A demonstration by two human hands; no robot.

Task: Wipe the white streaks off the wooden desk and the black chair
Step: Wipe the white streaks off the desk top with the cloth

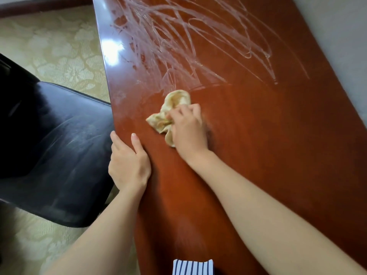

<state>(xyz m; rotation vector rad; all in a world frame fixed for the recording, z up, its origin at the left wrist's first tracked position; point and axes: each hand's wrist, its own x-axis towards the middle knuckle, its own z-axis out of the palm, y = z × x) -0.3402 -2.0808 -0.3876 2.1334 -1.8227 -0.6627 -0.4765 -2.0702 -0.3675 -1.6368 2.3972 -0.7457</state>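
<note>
From over the person's shoulders, the right hand (187, 128) presses a crumpled tan cloth (174, 102) onto the reddish wooden surface (258, 135), its grip clamped on the cloth. White streaks (178, 40) scrawl across the far half, starting just beyond the cloth. The left hand (129, 161) holds the surface's near-left edge, thumb on top, grip closed over the rim. The black chair (59, 145), faintly smeared white, stands beside that edge on patterned carpet (59, 46).

Single head-worn wide-angle view, looking forward-down, close over desk (268, 145); chair (59, 145) at left.
</note>
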